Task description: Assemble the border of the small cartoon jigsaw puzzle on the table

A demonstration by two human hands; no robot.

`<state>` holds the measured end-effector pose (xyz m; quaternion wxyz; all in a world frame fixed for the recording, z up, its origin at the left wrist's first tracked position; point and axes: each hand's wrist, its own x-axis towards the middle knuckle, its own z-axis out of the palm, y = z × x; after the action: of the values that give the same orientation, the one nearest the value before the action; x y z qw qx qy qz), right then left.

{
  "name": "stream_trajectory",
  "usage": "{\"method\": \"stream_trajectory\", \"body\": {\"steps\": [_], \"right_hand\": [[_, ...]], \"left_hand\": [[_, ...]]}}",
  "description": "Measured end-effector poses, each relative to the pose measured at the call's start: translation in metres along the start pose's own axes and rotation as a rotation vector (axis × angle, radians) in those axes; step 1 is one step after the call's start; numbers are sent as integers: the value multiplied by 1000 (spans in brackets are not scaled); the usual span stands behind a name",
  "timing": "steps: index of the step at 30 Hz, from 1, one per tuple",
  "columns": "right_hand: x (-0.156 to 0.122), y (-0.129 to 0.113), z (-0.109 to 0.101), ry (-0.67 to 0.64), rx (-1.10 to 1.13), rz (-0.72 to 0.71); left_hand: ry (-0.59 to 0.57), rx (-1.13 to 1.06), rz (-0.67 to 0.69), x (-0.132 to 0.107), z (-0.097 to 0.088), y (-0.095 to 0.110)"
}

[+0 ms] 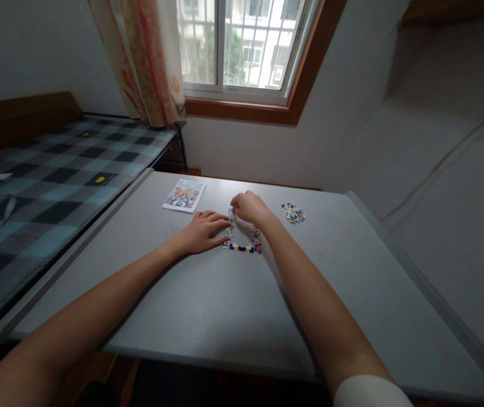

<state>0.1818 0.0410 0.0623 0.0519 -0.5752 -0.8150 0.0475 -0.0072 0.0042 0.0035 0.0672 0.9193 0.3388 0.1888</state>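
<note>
A small jigsaw frame [242, 247], only its border assembled, lies in the middle of the grey table [233, 305]. My left hand [203, 229] rests flat beside the frame's left edge, fingers stretched out and touching it. My right hand [248, 207] is closed in a pinch over the frame's upper left corner, pressing on a puzzle piece [230, 213] there. A small pile of loose puzzle pieces [293, 213] lies to the right of my right hand. A colourful reference picture card [184, 194] lies flat to the upper left of the frame.
A bed with a checked blue and black cover [55, 175] runs along the table's left edge. A window [242, 45] with a patterned curtain [140, 62] is behind the table. White walls close in on the right.
</note>
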Motion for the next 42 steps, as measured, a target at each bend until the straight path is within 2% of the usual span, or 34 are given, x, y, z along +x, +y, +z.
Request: {"method": "stream_trajectory", "body": {"steps": [5, 8, 13, 15, 20, 23, 26, 30, 37, 42], "right_hand": [[2, -1, 5, 6, 51, -76], [3, -1, 9, -16, 57, -55], [3, 9, 10, -35, 260, -56], [2, 18, 6, 8, 367, -80], [-9, 51, 2, 263, 455, -27], [-21, 67, 17, 340, 398, 8], [-34, 75, 39, 396, 367, -15], [-44, 75, 59, 482, 402, -40], [-46, 72, 64, 479, 460, 28], [-48, 70, 62, 476, 457, 30]], "left_hand": [[-8, -12, -5, 0, 0, 0], [-1, -11, -2, 0, 0, 0], [2, -26, -4, 0, 0, 0], [-4, -29, -5, 0, 0, -1], [-7, -12, -9, 0, -1, 0], [42, 6, -30, -1, -2, 2], [87, 38, -69, 0, -2, 5], [44, 93, -134, 9, 0, 4], [13, 143, -172, 46, 3, -3], [31, 184, -134, 49, 12, -5]]}}
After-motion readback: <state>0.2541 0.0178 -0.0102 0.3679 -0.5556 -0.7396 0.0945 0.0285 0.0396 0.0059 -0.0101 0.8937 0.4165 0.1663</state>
